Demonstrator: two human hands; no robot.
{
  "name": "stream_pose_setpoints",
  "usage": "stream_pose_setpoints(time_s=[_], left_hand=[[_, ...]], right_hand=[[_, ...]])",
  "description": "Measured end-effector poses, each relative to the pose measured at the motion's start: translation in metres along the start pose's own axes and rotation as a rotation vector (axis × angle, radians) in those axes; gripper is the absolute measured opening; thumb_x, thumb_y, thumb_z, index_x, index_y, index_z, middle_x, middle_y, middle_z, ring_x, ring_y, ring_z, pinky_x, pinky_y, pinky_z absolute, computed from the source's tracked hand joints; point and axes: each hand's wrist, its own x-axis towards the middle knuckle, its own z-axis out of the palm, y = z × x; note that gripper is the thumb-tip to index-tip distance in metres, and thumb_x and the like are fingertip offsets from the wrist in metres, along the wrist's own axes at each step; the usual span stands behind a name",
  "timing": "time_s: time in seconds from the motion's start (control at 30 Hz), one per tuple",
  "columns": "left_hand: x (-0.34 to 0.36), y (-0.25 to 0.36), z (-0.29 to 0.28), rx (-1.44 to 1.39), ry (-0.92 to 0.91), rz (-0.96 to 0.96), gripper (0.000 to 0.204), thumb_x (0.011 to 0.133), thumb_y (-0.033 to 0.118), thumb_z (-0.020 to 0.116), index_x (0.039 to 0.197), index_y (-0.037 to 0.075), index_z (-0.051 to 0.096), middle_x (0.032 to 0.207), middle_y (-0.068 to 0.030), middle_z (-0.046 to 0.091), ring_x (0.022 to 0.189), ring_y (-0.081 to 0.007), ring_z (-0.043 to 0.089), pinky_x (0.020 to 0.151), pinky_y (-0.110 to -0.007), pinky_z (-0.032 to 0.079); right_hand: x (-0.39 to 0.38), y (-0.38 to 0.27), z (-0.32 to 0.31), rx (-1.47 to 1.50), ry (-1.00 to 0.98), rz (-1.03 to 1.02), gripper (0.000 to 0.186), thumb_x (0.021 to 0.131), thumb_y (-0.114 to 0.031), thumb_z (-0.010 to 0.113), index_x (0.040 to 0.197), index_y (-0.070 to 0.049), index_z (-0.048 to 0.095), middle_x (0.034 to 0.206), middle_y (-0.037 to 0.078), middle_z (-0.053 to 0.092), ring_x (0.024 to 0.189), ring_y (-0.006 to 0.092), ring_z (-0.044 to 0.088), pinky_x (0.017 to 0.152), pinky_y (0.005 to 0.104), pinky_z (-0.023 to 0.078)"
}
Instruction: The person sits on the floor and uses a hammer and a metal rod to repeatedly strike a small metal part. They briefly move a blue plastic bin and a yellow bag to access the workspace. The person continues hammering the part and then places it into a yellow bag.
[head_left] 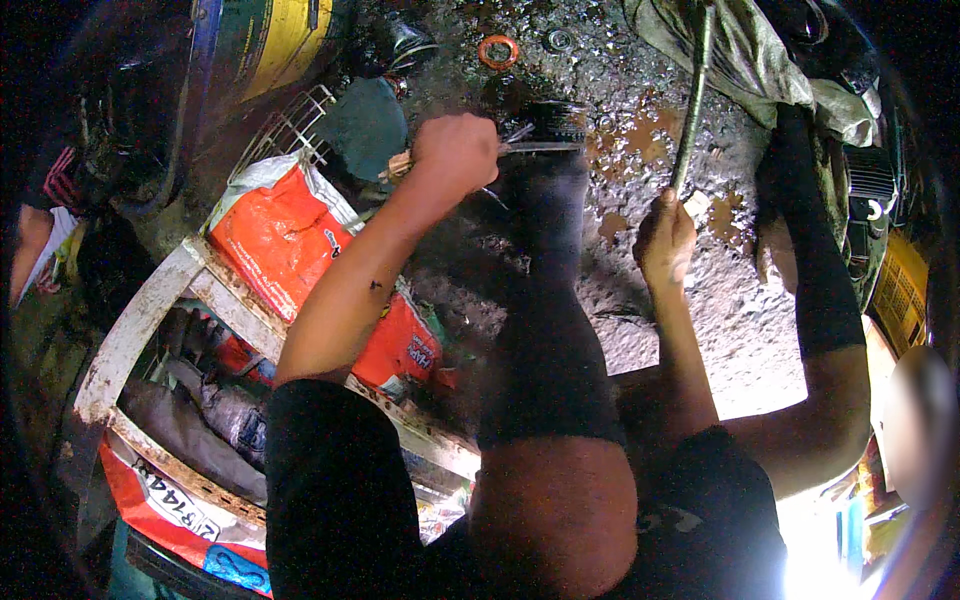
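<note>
Right grip (665, 240) clasping one long rod (696, 100); left grip (456, 155) clenched on one tool (545, 148); one orange ring (483, 51) beyond.

from the head, a wide fisheye faces steeply down, hands (455, 155) near, wet floor (725, 330) beyond.

Rough ground (630, 130), wet near the top; bright light (815, 560) lower right.
</note>
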Motion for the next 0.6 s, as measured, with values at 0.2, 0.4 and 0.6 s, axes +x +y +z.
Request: stream_pose_setpoints(time_s=[0.2,0.4,0.6], left_hand=[[0.014,-0.018,0.033,-0.100,0.231,-0.023,0.021,0.075,0.025,0.062,0.075,0.004,0.067,0.078,-0.0215,0.067,0.071,-0.0405,0.067,0.067,-0.050,0.055],[0.027,0.003,0.010,-0.116,0.177,-0.009,0.022,0.071,0.022,0.065,0.081,0.004,0.070,0.084,-0.0219,0.069,0.078,-0.0392,0.068,0.072,-0.049,0.055],[0.040,0.013,-0.007,0.006,0.018,-0.049,0.027,0.072,0.023,0.065,0.090,0.004,0.072,0.091,-0.0196,0.071,0.085,-0.0372,0.069,0.078,-0.046,0.056]], right_hand=[[-0.001,0.015,0.000,-0.039,-0.061,0.044,0.041,0.103,-0.038,0.042,0.072,-0.012,0.046,0.052,-0.007,0.036,0.042,0.0041,0.032,0.038,0.0249,0.025],[-0.017,0.006,0.009,-0.004,-0.130,0.092,0.046,0.101,-0.039,0.046,0.073,-0.004,0.055,0.057,0.003,0.048,0.050,0.0131,0.043,0.048,0.0328,0.034],[-0.029,0.005,0.025,-0.175,-0.133,0.087,0.045,0.101,-0.035,0.045,0.078,0.001,0.059,0.059,0.017,0.051,0.053,0.0277,0.049,0.055,0.0433,0.040]])
